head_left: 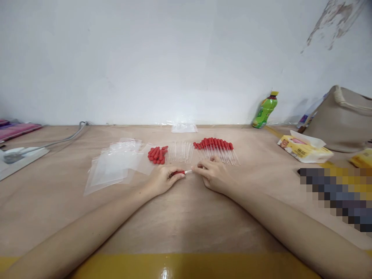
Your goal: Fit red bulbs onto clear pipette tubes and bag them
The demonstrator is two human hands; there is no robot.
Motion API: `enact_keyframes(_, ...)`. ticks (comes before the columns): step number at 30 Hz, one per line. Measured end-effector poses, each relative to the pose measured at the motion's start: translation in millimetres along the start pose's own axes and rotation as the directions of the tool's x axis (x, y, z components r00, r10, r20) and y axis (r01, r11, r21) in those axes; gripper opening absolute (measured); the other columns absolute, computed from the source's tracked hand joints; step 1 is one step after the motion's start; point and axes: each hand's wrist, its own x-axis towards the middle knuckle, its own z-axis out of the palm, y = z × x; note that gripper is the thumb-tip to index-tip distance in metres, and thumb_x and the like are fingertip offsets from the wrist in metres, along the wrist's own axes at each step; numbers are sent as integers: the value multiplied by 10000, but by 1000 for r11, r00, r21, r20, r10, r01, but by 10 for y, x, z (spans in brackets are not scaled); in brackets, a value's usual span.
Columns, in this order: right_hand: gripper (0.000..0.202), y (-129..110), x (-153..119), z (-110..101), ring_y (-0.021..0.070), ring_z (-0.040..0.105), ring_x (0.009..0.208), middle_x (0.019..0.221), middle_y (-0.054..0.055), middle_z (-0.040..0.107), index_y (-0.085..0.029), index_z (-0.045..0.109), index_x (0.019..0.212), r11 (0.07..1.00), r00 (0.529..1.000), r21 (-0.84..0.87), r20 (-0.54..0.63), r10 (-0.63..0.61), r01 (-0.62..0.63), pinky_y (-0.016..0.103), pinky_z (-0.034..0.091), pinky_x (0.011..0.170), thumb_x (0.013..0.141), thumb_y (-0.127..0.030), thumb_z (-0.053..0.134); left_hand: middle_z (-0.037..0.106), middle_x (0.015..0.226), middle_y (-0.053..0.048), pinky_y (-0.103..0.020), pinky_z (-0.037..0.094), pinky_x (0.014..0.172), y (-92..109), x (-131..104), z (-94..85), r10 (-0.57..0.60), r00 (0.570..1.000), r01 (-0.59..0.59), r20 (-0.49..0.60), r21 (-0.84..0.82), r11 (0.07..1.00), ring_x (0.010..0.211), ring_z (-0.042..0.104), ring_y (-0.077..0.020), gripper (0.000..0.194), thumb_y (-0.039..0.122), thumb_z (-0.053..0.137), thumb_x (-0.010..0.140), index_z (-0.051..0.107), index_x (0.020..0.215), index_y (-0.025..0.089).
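Observation:
My left hand (165,179) is closed around a red rubber bulb (180,173), pinched between thumb and fingers. A clear glass dropper tube (188,171) runs from that bulb toward my right hand (213,174), whose fingertips close on its other end. Just beyond my left hand lies a pile of loose red rubber bulbs (157,154). Bare clear tubes (180,151) lie side by side to the right of the pile. Past my right hand, droppers with red bulbs (216,144) lie in a slanting row, their tubes pointing toward me; my hand partly hides some of them.
Clear plastic bags (112,166) are spread to the left, and another bag (184,128) lies by the wall. On the right are a green bottle (265,110), a tissue pack (305,148), a beige bag (343,118) and a blurred dark object (334,195). A grey cable (64,138) is at far left.

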Motion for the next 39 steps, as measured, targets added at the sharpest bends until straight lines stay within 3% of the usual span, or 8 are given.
enact_keyframes(8, 170, 13, -29, 152, 139, 529, 760, 824, 44, 609, -171, 560, 895, 969, 986, 189, -25, 167, -160, 305, 341, 740, 888, -206, 394, 681, 922, -41, -273, 482, 743, -1, 17, -48, 50, 993, -57, -104, -58, 997, 814, 625, -175, 259, 343, 579, 787, 653, 996, 211)
enact_keyframes(17, 179, -55, 14, 111, 135, 512, 685, 745, 45, 600, -153, 539, 785, 963, 988, 240, -67, 139, -119, 308, 342, 701, 874, -176, 385, 673, 807, -31, -249, 450, 639, 21, 8, -16, 58, 995, -59, -80, -8, 998, 703, 601, -151, 206, 337, 547, 811, 677, 896, 201)
enact_keyframes(27, 214, -62, -4, 159, 139, 497, 669, 706, 42, 583, -151, 567, 786, 977, 995, 195, -34, 96, -87, 313, 345, 704, 875, -187, 375, 669, 784, -39, -253, 445, 641, 66, -5, -12, 80, 996, -80, -36, 20, 997, 697, 593, -154, 220, 354, 542, 810, 679, 890, 202)
enact_keyframes(39, 263, -49, 10, 170, 131, 485, 662, 704, 37, 567, -147, 589, 789, 975, 990, 180, 82, 117, -130, 285, 345, 691, 894, -209, 356, 678, 830, -39, -259, 454, 679, 51, 16, -22, 139, 989, -137, -41, 37, 990, 747, 608, -159, 201, 324, 527, 823, 668, 910, 210)
